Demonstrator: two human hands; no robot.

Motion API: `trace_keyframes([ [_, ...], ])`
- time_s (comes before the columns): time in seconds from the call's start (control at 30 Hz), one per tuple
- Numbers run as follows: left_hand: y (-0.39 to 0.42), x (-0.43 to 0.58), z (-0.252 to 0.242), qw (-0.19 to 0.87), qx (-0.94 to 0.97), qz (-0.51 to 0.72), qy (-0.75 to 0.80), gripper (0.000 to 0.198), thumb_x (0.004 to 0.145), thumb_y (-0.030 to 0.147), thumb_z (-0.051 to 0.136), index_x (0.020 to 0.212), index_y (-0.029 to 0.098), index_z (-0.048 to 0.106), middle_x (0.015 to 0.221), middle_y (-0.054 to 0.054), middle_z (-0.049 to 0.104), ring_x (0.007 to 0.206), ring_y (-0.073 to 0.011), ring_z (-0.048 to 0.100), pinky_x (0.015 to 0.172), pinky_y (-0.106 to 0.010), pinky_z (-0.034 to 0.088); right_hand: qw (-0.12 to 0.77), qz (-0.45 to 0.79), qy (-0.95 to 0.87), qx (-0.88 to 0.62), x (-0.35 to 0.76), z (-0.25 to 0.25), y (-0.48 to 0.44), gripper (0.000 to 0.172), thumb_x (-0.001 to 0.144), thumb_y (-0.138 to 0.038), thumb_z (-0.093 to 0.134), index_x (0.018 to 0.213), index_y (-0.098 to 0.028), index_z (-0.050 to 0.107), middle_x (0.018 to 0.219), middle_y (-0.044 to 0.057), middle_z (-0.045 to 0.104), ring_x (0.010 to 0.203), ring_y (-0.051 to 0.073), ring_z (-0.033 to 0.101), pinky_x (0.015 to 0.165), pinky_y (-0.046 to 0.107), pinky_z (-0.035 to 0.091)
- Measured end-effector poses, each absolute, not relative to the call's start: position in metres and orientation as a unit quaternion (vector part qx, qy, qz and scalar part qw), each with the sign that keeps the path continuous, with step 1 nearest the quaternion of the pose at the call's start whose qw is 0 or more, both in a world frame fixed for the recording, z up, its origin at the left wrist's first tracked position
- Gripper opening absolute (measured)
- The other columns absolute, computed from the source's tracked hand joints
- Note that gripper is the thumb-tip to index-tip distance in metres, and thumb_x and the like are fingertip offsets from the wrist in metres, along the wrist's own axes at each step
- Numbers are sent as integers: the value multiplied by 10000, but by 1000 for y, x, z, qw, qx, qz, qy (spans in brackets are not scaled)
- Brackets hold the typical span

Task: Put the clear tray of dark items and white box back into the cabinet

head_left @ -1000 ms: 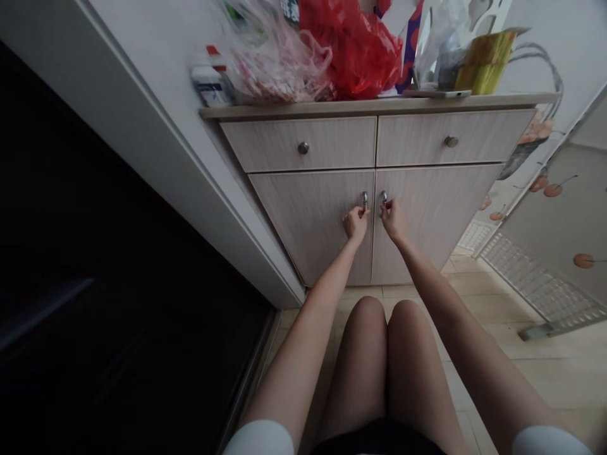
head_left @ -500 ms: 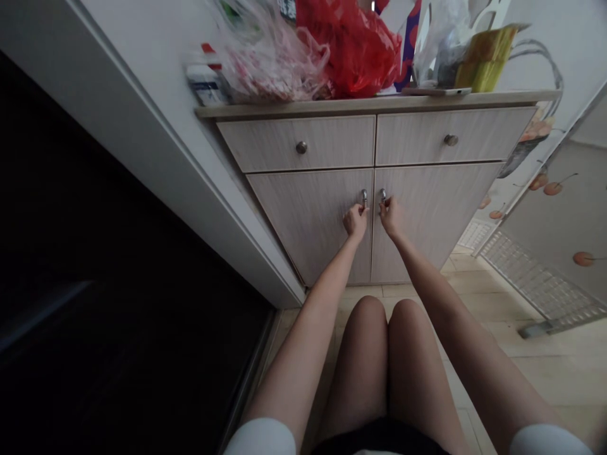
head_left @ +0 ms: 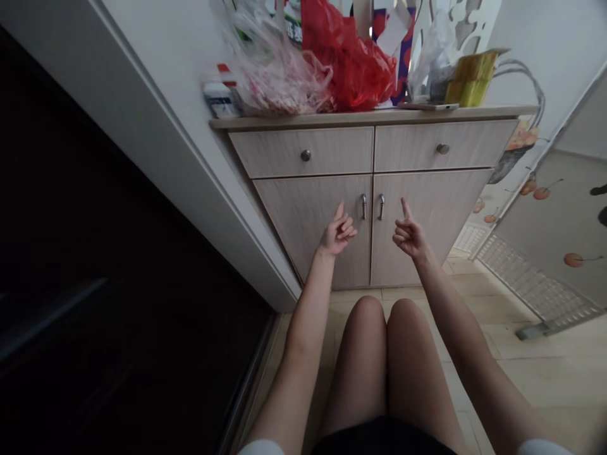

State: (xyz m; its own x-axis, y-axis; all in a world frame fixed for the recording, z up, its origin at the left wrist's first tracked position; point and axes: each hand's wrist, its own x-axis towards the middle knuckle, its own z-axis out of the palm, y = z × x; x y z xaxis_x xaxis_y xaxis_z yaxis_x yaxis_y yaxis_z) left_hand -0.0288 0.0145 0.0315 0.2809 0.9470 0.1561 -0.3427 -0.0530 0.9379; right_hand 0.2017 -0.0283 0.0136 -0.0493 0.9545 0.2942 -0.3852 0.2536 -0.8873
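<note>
A light wood cabinet (head_left: 313, 218) with two closed doors stands in front of me. Each door has a small metal handle: the left handle (head_left: 363, 206) and the right handle (head_left: 380, 206). My left hand (head_left: 337, 232) hovers just left of and below the left handle and holds nothing; its index finger is stretched out and the others are loosely curled. My right hand (head_left: 408, 232) hovers just right of the right handle in the same pose, also empty. Neither hand touches a handle. My bare knees (head_left: 386, 316) are below.
Two drawers with round knobs (head_left: 305, 155) (head_left: 442, 149) sit above the doors. On top lie a red plastic bag (head_left: 353, 66), a pinkish clear bag (head_left: 279, 79), a yellow-green box (head_left: 469, 79) and a phone (head_left: 429, 106). A dark doorway (head_left: 95, 303) is on the left and a patterned panel (head_left: 559, 234) on the right.
Both hands have let go of the door handles and drawn back and apart, each with an index finger raised. The doors stay closed. The camera has tilted slightly.
</note>
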Motion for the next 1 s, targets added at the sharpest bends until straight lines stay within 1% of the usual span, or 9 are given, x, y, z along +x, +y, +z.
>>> trace_keyframes([
  [0.1,-7,-30,7,615,452,585,276,465,988,215,372,1408,375,494,540,103,193,396,-75,119,579,-242,351,632,567,-472,-237,201,11,-55,627,803,-307,555,1415,-378,436,536,-138,110,418,72,49,437,211,123],
  [0.23,-18,-20,-25,588,429,620,294,454,1005,249,303,1375,364,539,573,97,149,423,-87,76,641,-271,375,632,571,-462,-250,193,1,-62,528,816,-351,536,1343,-336,517,538,-136,104,435,79,20,427,218,99],
  [0.53,-17,-15,-36,623,421,600,272,503,974,162,310,1393,333,530,548,100,200,399,-75,118,652,-249,406,632,575,-454,-254,195,-22,-50,597,790,-352,544,1384,-320,490,529,-140,121,446,90,16,431,210,110],
  [0.6,-9,-13,-34,623,438,581,287,492,957,163,367,1399,314,523,538,105,239,391,-69,165,642,-242,415,627,549,-474,-285,197,-25,-42,622,790,-367,535,1406,-318,464,523,-139,173,432,89,67,439,203,155],
  [0.67,7,-6,-28,592,464,560,347,474,938,186,443,1398,270,523,533,102,314,403,-67,268,638,-239,433,628,481,-498,-356,196,-24,-27,608,800,-402,531,1396,-298,473,543,-124,310,430,89,173,460,202,234],
  [0.73,29,5,-18,500,500,554,440,432,920,213,509,1347,214,569,584,62,468,498,-85,453,686,-253,469,632,344,-522,-459,192,-20,-5,534,804,-449,549,1298,-248,556,676,-54,515,499,99,352,524,226,346],
  [0.8,51,20,-4,356,552,548,517,372,884,223,592,1249,167,632,782,-32,641,748,-141,616,810,-290,488,617,171,-541,-545,188,-15,21,460,801,-482,571,1157,-195,623,916,65,629,682,146,520,648,282,438],
  [0.9,75,41,12,201,631,502,557,349,843,208,668,1184,137,649,1109,-151,682,1077,-237,622,964,-342,440,568,38,-565,-597,179,-9,58,413,820,-492,569,1068,-166,625,1072,158,638,894,224,592,790,356,466],
  [1.0,85,49,12,168,664,466,561,255,909,203,576,1149,151,644,1116,-158,698,1071,-239,637,957,-353,440,549,57,-565,-613,172,-9,80,340,871,-452,520,1054,-175,597,978,142,672,834,225,614,773,364,475],
])
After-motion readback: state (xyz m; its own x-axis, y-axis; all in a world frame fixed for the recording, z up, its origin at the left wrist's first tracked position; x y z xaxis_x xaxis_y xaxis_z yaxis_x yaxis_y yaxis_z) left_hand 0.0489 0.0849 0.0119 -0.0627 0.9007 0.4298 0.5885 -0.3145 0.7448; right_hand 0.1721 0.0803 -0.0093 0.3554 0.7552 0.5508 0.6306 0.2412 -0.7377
